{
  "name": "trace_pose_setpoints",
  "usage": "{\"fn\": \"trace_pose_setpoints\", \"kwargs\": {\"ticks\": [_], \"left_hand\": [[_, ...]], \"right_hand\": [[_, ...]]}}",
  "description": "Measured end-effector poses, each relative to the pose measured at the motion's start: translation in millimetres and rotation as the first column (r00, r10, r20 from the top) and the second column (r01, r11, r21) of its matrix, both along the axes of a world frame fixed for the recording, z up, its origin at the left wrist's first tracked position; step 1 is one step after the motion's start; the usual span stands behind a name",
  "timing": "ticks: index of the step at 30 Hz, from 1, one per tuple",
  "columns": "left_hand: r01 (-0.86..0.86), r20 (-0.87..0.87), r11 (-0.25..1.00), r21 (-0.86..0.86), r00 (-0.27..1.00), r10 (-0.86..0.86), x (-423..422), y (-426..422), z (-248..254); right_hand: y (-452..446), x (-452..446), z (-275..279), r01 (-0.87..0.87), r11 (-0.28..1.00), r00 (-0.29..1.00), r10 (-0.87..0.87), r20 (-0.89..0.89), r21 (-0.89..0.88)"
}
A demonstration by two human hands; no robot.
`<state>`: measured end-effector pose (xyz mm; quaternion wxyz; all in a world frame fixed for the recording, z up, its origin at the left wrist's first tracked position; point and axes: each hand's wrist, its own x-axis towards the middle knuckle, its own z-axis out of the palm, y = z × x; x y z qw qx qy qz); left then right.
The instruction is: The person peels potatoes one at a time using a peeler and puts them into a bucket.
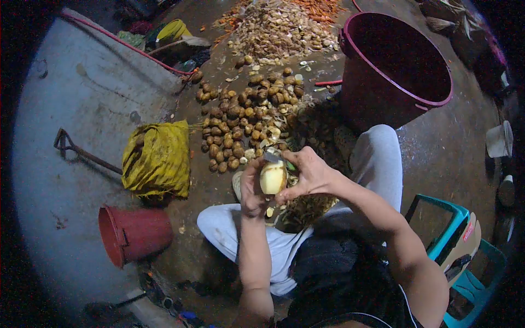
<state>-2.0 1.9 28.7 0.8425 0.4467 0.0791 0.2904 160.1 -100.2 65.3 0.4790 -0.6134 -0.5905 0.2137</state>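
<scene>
My left hand (251, 188) is closed around a mostly peeled, pale yellow potato (273, 179), held upright between my knees. My right hand (310, 174) grips a short knife (272, 157) with a dark, wide blade and a bit of green at the handle. The blade lies across the potato's top, and my right thumb presses near its lower end. Below and behind the hands, peelings (309, 210) are heaped on the floor. Just ahead lie many unpeeled brown potatoes (232, 123), with a few pale peeled pieces among them.
A large maroon tub (363, 82) stands ahead to the right. On the left are a yellow woven sack (156, 158), a red bucket (145, 232) and a long-handled tool (87, 153). Farther ahead are pale scraps (273, 30) and orange pieces (317, 11). A teal plastic chair (448, 205) is right.
</scene>
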Motion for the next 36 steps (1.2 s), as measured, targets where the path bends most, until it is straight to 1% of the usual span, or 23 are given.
{"fn": "trace_pose_setpoints", "kwargs": {"ticks": [1,3,4,6,7,8,9,10,11,12,13,14,15,16,18,21,22,25,27,29,31,34,36], "left_hand": [[-0.035,-0.058,0.999,0.007,0.998,0.036,0.4,-1.1,0.9],[-0.053,-0.04,0.998,0.017,0.998,0.053,4.7,-2.5,3.5],[-0.071,-0.022,0.997,0.027,0.997,0.071,7.0,-2.9,4.0],[-0.102,0.008,0.995,-0.002,0.995,0.103,11.1,-2.4,0.6],[-0.134,0.038,0.99,-0.033,0.99,0.135,13.1,-2.9,0.1],[-0.172,0.002,0.985,-0.006,0.985,0.172,13.1,-5.2,0.5],[-0.171,0.002,0.985,-0.006,0.985,0.171,13.7,-3.9,3.8],[-0.111,-0.013,0.994,-0.001,0.994,0.111,14.2,-1.5,6.4],[-0.05,-0.028,0.999,0.002,0.998,0.05,13.8,1.1,7.8],[-0.05,-0.028,0.999,0.002,0.998,0.05,11.6,3.8,6.8],[-0.001,-0.047,1.0,-0.011,0.999,0.0,8.6,6.9,4.3],[0.047,-0.065,0.999,-0.025,0.997,-0.049,6.1,8.7,2.5],[0.046,-0.065,0.999,-0.025,0.997,-0.047,5.2,8.9,3.8],[0.04,-0.076,0.998,-0.057,0.996,-0.045,4.3,8.5,6.3],[0.028,-0.086,0.996,-0.085,0.996,-0.035,3.1,7.8,5.9],[0.03,-0.041,0.996,-0.08,0.999,-0.034,5.3,5.1,4.6],[0.091,-0.05,0.993,-0.076,0.994,-0.095,1.5,7.9,1.5],[0.11,-0.044,0.993,-0.038,0.993,-0.112,1.0,9.2,2.5],[0.096,-0.013,0.994,-0.057,0.995,-0.097,1.5,8.3,5.7],[0.085,0.019,0.994,-0.074,0.996,-0.084,0.7,9.2,6.1],[0.044,-0.099,0.998,0.048,0.994,-0.039,-2.0,11.5,5.3],[0.039,-0.094,0.998,0.052,0.995,-0.034,-3.1,7.7,6.4],[0.045,-0.099,0.997,0.054,0.994,-0.04,-3.5,7.5,5.5]], "right_hand": [[-0.9,0.4,0.3,0.001,1.0,1.0,-0.001,0.0,0.0],[-3.3,1.1,1.8,0.034,0.983,0.992,-0.012,0.125,-0.178],[-2.9,-0.1,-1.6,0.034,0.984,0.992,-0.012,0.125,-0.178],[-2.1,-4.0,-10.3,0.158,0.986,0.93,-0.132,0.344,-0.05],[-2.6,-6.0,-11.1,0.158,0.986,0.93,-0.132,0.344,-0.05],[-2.5,-8.3,-10.9,0.191,0.981,0.917,-0.173,0.36,-0.014],[-2.0,-9.4,-10.3,0.223,0.975,0.902,-0.215,0.375,0.022],[-2.1,-8.3,-11.1,0.224,0.974,0.902,-0.215,0.374,0.022],[-1.8,-6.0,-12.5,0.173,0.985,0.926,-0.161,0.34,-0.005],[-1.5,-3.9,-13.1,0.12,0.992,0.947,-0.105,0.304,-0.031],[-1.2,-2.6,-13.1,0.12,0.992,0.947,-0.105,0.304,-0.031],[-0.8,-1.7,-13.0,0.086,0.992,0.977,-0.066,0.204,-0.088],[0.2,-0.6,-11.7,0.045,0.989,0.995,-0.031,0.099,-0.141],[0.4,1.3,-9.3,0.044,0.989,0.995,-0.03,0.099,-0.142],[-1.2,5.6,-3.3,0.019,0.975,0.999,-0.026,-0.031,-0.22],[1.1,4.1,-4.4,0.042,0.986,0.999,-0.044,-0.01,-0.163],[1.6,3.3,-2.9,0.041,0.986,0.999,-0.043,-0.009,-0.163],[0.7,2.1,0.8,0.04,0.978,0.999,-0.046,-0.025,-0.207],[0.9,1.2,0.1,0.07,0.967,0.996,-0.054,0.073,-0.243],[0.0,0.8,4.5,0.053,0.966,0.997,-0.038,0.064,-0.252],[-1.0,1.4,6.0,0.038,0.965,0.998,-0.024,0.055,-0.26],[-2.3,2.2,5.3,0.019,0.972,0.998,-0.004,0.063,-0.234],[-2.9,2.6,7.4,0.013,0.97,0.994,0.013,0.104,-0.244]]}}
